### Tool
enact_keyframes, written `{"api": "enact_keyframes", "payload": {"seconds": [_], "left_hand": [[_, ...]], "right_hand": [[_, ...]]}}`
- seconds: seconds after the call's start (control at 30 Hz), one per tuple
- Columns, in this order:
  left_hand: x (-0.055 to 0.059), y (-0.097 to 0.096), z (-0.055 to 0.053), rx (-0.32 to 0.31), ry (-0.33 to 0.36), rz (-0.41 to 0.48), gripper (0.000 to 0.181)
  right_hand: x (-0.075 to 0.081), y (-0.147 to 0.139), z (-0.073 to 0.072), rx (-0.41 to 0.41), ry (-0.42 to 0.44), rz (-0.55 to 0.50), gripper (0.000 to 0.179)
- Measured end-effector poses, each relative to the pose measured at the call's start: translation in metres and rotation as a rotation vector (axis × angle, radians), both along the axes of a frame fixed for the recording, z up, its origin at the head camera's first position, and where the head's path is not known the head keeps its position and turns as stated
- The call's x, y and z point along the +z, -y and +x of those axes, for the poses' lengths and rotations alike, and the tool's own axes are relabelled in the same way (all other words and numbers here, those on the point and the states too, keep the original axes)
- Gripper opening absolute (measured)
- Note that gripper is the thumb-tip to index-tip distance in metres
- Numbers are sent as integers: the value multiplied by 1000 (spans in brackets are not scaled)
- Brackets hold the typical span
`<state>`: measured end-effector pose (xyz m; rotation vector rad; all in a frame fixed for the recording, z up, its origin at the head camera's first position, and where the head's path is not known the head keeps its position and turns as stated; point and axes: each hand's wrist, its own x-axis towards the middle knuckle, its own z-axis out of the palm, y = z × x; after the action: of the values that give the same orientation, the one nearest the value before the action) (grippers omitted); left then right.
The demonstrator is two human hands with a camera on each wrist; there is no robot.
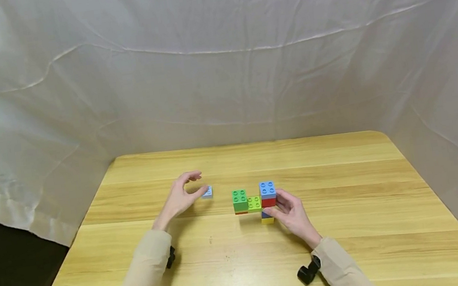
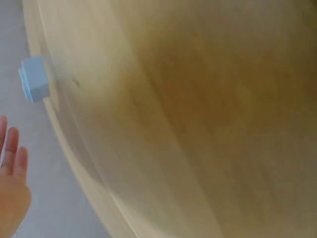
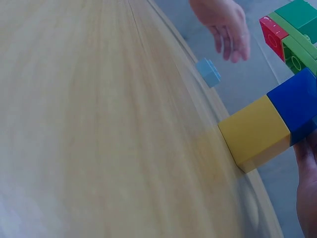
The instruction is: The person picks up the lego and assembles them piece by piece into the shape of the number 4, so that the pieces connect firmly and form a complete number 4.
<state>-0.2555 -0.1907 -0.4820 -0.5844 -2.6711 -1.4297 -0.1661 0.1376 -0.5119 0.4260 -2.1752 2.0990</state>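
Observation:
A light blue toy building brick (image 1: 208,193) rests alone on the wooden table. My left hand (image 1: 179,199) hovers beside it, fingers spread from the thumb and holding nothing; the thumb tip overlaps the brick in the head view. My right hand (image 1: 292,214) grips the column of a brick assembly between thumb and fingers. That column has a blue brick (image 1: 267,190) on top, then red (image 1: 268,202), then dark blue (image 3: 297,101), with a yellow brick (image 3: 255,130) at the bottom. A lime green brick (image 1: 254,203) reaches left from it, carrying a green brick (image 1: 239,201) over a red one (image 3: 272,37).
The wooden table (image 1: 236,267) spreads all around the hands. Pale fabric sheets (image 1: 248,87) hang behind it and along both sides. Each wrist wears a black camera (image 1: 308,272), close over the tabletop.

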Motion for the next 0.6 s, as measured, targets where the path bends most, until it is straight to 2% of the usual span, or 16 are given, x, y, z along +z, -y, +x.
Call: {"api": "enact_keyframes", "payload": {"seconds": [0.23,0.4,0.6], "left_hand": [[-3,3,-3,-66,59,-134,67],[-4,1,-3,-67,156,-135,69],[-6,-2,-3,-71,162,-162,63]], "right_hand": [[1,0,0,-6,-7,5,48],[1,-1,1,0,-10,-6,48],[1,-1,1,-1,6,6,48]]}}
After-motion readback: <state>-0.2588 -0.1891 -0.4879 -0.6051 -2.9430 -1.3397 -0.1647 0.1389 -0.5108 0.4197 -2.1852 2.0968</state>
